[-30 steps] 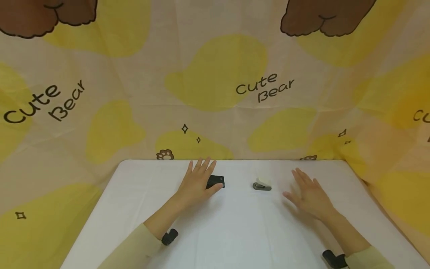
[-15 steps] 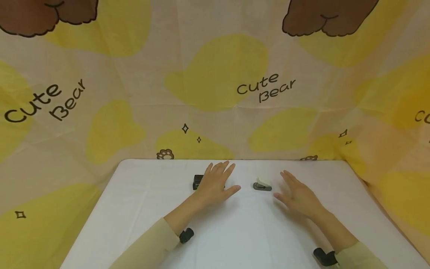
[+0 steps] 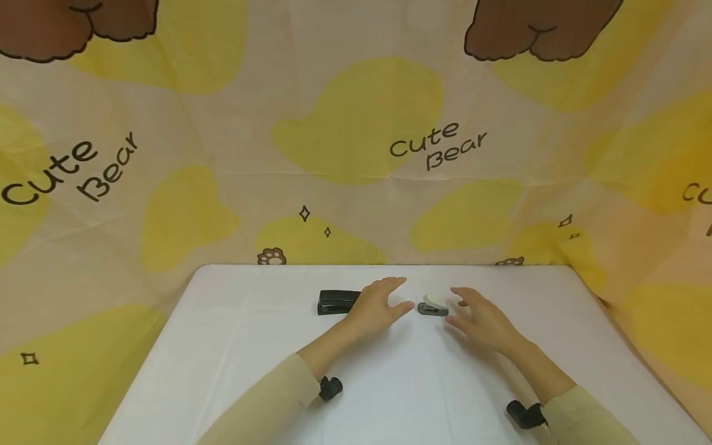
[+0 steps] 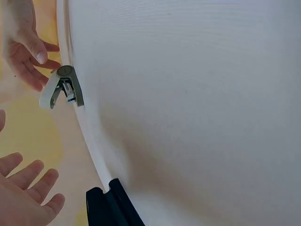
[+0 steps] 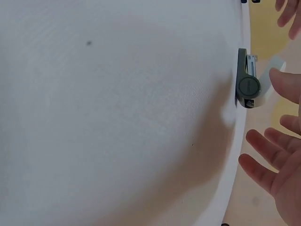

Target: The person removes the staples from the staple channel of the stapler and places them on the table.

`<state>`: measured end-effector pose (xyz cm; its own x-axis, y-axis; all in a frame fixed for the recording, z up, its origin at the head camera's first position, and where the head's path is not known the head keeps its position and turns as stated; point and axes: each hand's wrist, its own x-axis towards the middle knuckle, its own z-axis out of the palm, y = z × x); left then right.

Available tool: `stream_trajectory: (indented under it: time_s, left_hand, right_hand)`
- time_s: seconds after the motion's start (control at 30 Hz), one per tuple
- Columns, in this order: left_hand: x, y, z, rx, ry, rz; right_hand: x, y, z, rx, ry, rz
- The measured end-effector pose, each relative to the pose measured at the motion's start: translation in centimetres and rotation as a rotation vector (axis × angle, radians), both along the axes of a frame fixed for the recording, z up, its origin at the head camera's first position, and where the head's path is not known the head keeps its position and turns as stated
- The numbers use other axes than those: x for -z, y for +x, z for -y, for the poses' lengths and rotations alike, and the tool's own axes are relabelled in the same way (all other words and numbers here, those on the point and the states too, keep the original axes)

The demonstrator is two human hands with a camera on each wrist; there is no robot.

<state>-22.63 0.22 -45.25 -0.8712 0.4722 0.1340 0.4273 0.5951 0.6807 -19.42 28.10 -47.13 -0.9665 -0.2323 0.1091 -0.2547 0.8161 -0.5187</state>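
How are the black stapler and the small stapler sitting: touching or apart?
Apart. The left wrist view shows white tabletop between the black stapler and the small stapler.

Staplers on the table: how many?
2: black stapler, partly behind the left hand; small grey-and-white stapler, between that hand and the right hand. No others show.

We see white table (image 3: pixel 389 395), far edge straight, both far corners rounded. Near far edge, left of its middle: black stapler (image 3: pixel 336 302), lying roughly parallel to that edge, right end hidden from us in head view. Apart from it, right of far edge's middle: small grey-and-white stapler (image 3: pixel 431 309), white handle raised off grey base.
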Motion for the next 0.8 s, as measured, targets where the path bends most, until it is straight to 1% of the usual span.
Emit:
stream_trajectory:
  time_s: [0.07, 0.17, 0.27, 0.4, 0.47, 0.6, 0.7, 0.8]
  left_hand:
    - [0.0, -0.1, -0.3, -0.013, 0.022, 0.028]
    - [0.0, -0.4, -0.9, -0.005, 0.042, 0.049]
    - [0.3, -0.7, -1.4, 0.007, 0.082, 0.087]
    - [0.7, -1.0, -2.0, 0.007, 0.134, 0.137]
    - [0.7, -1.0, -2.4, 0.012, 0.143, 0.143]
    - [1.1, -1.0, -3.2, 0.03, 0.15, 0.144]
    - [1.5, -1.0, -3.6, 0.031, 0.144, 0.147]
    - [1.9, -0.9, -3.9, 0.026, 0.138, 0.146]
  right_hand:
    - [0.1, -0.4, 0.1, 0.001, -0.019, 0.004]
    - [0.1, -0.8, 0.3, -0.011, -0.063, 0.018]
    - [0.2, -1.1, 0.4, -0.02, -0.112, 0.044]
    - [0.4, -1.5, 0.6, -0.025, -0.166, 0.081]
    - [0.5, -1.7, 0.7, -0.034, -0.177, 0.09]
    - [0.8, -2.1, 0.7, -0.015, -0.18, 0.108]
    - [1.0, -2.3, 0.7, 0.0, -0.183, 0.115]
    - [1.0, -2.4, 0.7, -0.015, -0.196, 0.113]
